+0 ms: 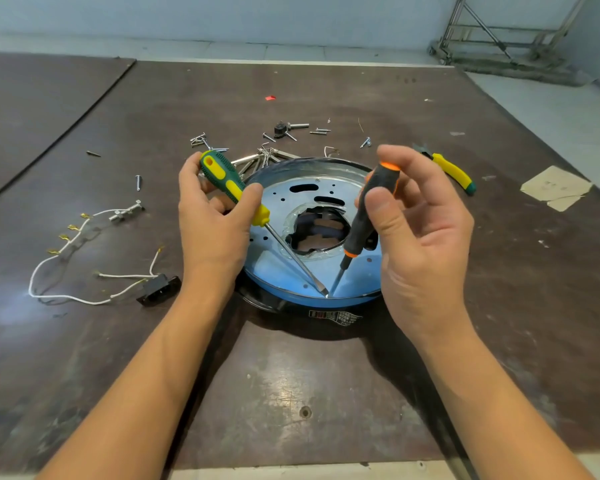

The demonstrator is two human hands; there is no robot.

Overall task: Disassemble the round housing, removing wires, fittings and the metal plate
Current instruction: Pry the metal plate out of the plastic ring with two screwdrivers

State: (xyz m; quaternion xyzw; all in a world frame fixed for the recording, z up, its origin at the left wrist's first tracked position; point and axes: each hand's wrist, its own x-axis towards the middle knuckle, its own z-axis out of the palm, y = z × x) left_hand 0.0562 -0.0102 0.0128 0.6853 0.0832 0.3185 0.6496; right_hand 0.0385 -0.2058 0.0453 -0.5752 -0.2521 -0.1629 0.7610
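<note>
One round black housing (284, 307) sits on the brown counter (291, 375), with one shiny metal plate (355, 275) inside. Two screwdriver tips meet at its near rim. The left hand (215, 216) grips the green-and-yellow screwdriver (234, 187). The right hand (420, 230) pinches the black-and-orange screwdriver (362, 220).

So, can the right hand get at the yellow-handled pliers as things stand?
Likely yes for reach: the pliers lie just beyond the right hand, nothing between them. But it grips the black-and-orange screwdriver, which it would have to put down first.
</note>
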